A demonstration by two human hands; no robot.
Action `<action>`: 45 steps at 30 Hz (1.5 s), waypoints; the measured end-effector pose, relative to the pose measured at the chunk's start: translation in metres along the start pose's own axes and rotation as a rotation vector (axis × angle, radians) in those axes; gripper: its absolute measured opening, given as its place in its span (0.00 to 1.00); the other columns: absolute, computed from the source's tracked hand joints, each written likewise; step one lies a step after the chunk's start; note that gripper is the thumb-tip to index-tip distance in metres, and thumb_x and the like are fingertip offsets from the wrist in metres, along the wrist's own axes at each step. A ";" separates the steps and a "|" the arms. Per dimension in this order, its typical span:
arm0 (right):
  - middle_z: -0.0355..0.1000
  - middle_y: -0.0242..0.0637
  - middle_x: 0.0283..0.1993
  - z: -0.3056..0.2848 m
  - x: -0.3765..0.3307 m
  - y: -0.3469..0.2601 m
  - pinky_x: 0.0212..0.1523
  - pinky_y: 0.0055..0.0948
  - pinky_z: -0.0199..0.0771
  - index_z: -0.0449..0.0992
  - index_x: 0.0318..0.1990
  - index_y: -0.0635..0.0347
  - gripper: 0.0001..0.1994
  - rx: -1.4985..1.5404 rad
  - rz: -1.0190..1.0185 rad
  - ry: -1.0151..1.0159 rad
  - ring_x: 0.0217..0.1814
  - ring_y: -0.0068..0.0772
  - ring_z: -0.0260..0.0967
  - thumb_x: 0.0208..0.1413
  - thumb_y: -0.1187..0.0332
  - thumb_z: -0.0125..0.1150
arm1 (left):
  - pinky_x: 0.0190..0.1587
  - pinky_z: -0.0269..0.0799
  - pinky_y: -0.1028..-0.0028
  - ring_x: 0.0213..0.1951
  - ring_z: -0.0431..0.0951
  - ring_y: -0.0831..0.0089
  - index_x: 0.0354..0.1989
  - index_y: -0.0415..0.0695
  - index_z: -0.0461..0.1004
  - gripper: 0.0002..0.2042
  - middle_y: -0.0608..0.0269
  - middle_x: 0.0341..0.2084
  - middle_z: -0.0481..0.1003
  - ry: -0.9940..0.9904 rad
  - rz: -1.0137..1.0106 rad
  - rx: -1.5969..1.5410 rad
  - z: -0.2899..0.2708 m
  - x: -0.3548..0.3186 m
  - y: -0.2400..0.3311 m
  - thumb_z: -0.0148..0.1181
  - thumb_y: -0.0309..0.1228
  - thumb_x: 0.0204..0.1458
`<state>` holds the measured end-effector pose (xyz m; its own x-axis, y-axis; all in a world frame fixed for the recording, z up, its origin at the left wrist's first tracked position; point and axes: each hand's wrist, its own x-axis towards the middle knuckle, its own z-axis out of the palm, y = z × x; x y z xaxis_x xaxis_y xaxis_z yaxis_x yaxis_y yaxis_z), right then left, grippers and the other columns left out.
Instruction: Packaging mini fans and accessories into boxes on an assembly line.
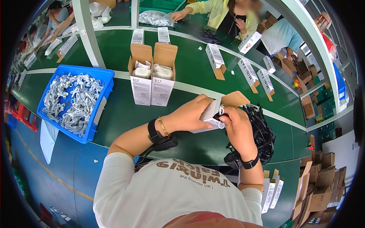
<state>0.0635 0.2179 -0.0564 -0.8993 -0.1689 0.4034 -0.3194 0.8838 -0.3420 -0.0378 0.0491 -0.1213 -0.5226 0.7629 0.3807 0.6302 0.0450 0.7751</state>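
Note:
In front of my chest, my left hand (188, 114) is closed around a small white carton (210, 113), whose brown inner flap stands open. My right hand (239, 131) is at the carton's mouth, its thumb and fingers pinching a black strap (218, 115). Something white pokes out of the opening beside the strap; its kind is partly hidden by the fingers. Just right of that hand lies a heap of black straps (264, 133). Two upright open cartons (142, 91) stand ahead of my left hand, each with a white wrapped item (162, 71) showing at the top.
A blue tray (109, 81) of bundled white cables (81, 91) sits on the green table at left. Cartons lie on the green conveyor (186, 53) beyond. A white post (87, 34) rises at left. Across the line, a person in yellow reaches toward a bag (155, 18). Brown boxes (319, 197) are stacked right.

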 end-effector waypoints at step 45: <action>0.45 0.46 0.67 0.098 -0.099 0.032 0.67 0.39 0.49 0.26 0.68 0.63 0.61 0.739 0.375 0.378 0.71 0.41 0.43 0.38 0.60 0.75 | 0.59 0.59 0.60 0.58 0.59 0.45 0.60 0.30 0.52 0.29 0.38 0.56 0.57 -0.274 0.205 0.103 0.014 -0.012 0.048 0.55 0.22 0.49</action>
<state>0.1133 0.2204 -0.1902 -0.8666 0.3424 0.3631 -0.2534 0.3249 -0.9112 0.0065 0.0511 -0.0954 -0.2148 0.9069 0.3626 0.7677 -0.0728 0.6367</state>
